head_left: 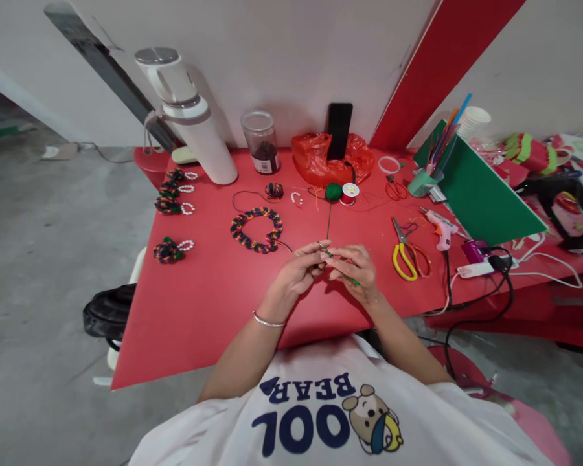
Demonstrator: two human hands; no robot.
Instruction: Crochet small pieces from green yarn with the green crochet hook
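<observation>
Close together above the front half of the red table, my two hands are both closed. My left hand (305, 264) pinches a small dark-green strip of yarn work (325, 249), its fingertips touching those of the other hand. In my right hand (354, 268) is what looks like a crochet hook (355, 281); its green end shows below the fingers and its tip is hidden. A green strand runs from the fingers up to a green yarn ball (333, 191). Left of my hands lies a ring of multicoloured crocheted yarn (256, 230), its tail reaching toward my left wrist.
Yellow-and-red-handled scissors (405, 252), a pink glue gun (442, 230) and a power strip (480, 268) with cables lie right. Yarn pieces with bead loops (169, 250) line the left edge. A white flask (201, 139), jar (261, 144), thread spool (350, 193) and phone (339, 131) stand behind.
</observation>
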